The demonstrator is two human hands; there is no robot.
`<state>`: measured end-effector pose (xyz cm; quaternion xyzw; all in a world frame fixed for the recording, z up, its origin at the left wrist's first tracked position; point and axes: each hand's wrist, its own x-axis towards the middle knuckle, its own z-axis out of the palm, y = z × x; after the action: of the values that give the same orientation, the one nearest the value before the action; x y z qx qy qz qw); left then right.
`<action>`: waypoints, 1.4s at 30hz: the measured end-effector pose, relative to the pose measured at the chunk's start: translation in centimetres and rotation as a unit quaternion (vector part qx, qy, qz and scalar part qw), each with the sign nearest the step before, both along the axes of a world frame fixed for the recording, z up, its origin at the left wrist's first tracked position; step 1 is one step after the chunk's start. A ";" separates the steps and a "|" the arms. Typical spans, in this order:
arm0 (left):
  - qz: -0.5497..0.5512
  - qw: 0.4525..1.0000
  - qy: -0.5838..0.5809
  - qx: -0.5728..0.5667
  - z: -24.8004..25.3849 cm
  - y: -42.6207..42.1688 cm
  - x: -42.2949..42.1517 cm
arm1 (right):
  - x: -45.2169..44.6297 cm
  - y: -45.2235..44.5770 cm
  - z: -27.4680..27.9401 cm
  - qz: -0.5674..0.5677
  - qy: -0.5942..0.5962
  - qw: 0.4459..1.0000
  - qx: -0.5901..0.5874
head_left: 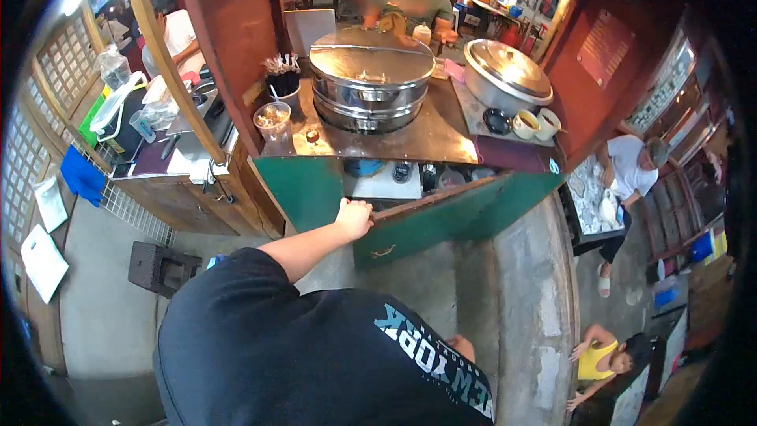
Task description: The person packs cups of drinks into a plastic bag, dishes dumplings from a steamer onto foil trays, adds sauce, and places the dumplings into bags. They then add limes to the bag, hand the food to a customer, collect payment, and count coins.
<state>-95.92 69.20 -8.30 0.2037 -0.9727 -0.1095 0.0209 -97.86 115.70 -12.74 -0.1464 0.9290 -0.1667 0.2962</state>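
Plainly, counter (445, 122): brown top, with a steel steamer (371, 99) mid-left and a lidded pot (505, 91) at right.
Green panel (430, 225): angled outward on the near side, below the counter; the left hand (356, 218) grasps its left end.
Room: grey floor (102, 284), seated person (631, 170) far right.
Right hand: cannot tell its state; only some bare skin (464, 347) shows past the black shirt (307, 355).
Shelf (371, 186): partly hidden behind the panel.
Far person (394, 12): blurred, cut off by the steamer.
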 end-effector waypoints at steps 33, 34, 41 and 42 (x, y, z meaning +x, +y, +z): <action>-0.324 0.882 -0.144 0.312 0.4 22.8 -3.4 | -2.8 -3.1 1.6 -0.058 0.035 0.935 -0.349; -0.350 0.860 -0.133 0.348 -0.4 22.7 -4.0 | -2.8 -3.0 1.8 -0.088 0.059 0.939 -0.326; -0.051 0.913 -0.004 0.404 -7.6 16.3 -13.4 | -3.9 -1.1 5.1 -0.227 0.111 0.948 -0.194; 0.034 0.904 0.002 0.427 -9.6 14.3 -15.7 | -4.1 -0.8 4.8 -0.239 0.122 0.944 -0.193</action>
<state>-111.61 83.52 -17.88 0.2263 -0.8253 -0.5136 -0.0626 -102.01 114.86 -7.91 0.0061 0.9157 -0.3896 0.0983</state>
